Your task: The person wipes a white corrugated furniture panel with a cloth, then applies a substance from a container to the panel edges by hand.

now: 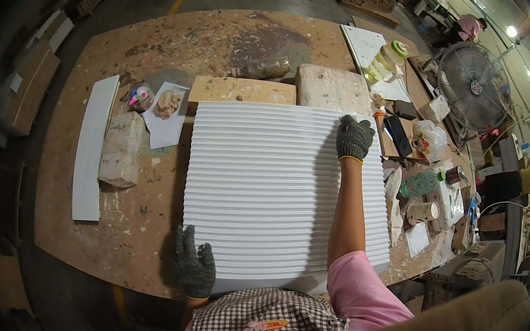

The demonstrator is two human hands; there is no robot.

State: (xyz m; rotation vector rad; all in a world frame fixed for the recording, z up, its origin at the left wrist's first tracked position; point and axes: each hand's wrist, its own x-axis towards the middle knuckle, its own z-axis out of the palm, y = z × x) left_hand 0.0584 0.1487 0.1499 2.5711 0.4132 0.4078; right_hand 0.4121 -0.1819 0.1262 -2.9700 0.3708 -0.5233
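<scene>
A large white ribbed panel point(263, 185) lies flat on the wooden workbench point(138, 242) in front of me. My left hand point(195, 263), in a dark knit glove, rests on the panel's near left corner. My right hand point(354, 138), also gloved, reaches across and presses on the panel's far right corner, fingers spread over the edge. Neither hand holds a tool.
A narrow white strip point(94, 146) and a pale block point(122, 148) lie left of the panel. Two blocks point(332, 88) sit behind it, with a plastic jug point(385, 60) beyond. Clutter and a tape roll point(421, 211) fill the right edge. A fan point(473, 85) stands right; another person point(467, 26) works far back.
</scene>
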